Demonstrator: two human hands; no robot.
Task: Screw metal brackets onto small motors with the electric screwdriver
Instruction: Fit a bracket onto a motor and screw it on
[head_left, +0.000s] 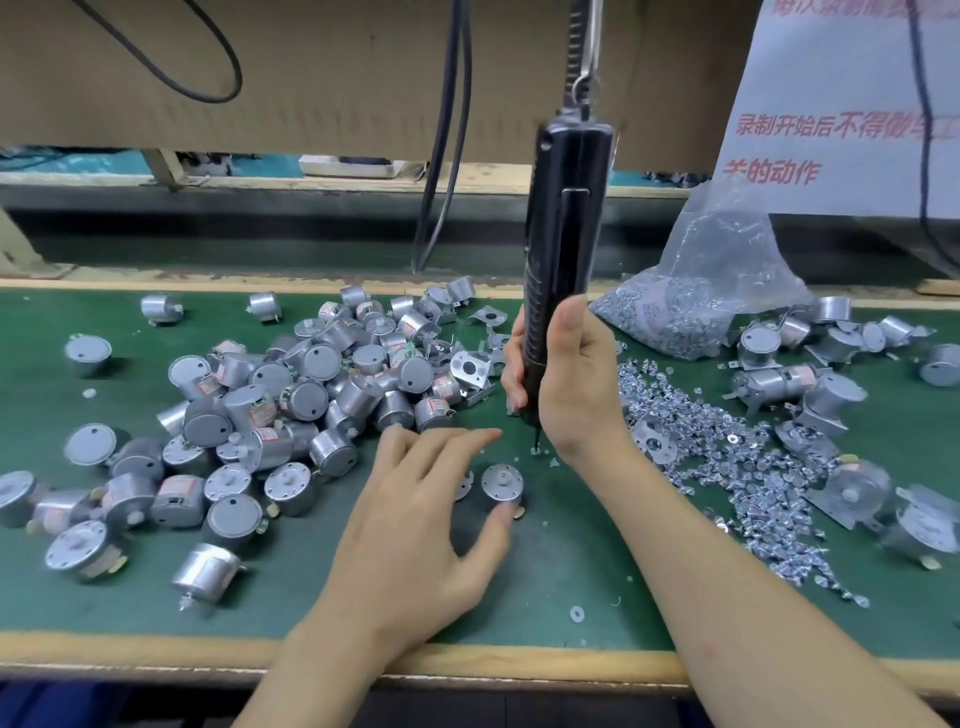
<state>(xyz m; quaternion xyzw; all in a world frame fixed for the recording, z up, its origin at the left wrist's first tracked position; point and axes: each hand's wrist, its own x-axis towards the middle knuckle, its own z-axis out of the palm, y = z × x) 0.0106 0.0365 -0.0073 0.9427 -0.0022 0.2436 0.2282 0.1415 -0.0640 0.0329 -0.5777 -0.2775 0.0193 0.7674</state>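
Black electric screwdriver (563, 234) upright in right hand (571, 384) grip, left hand (415, 514) splayed wide, thumb beside motor (501, 483)

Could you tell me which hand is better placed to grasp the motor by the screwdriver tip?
Probably left: the left hand lies open beside the motor, while the right hand grips the electric screwdriver.
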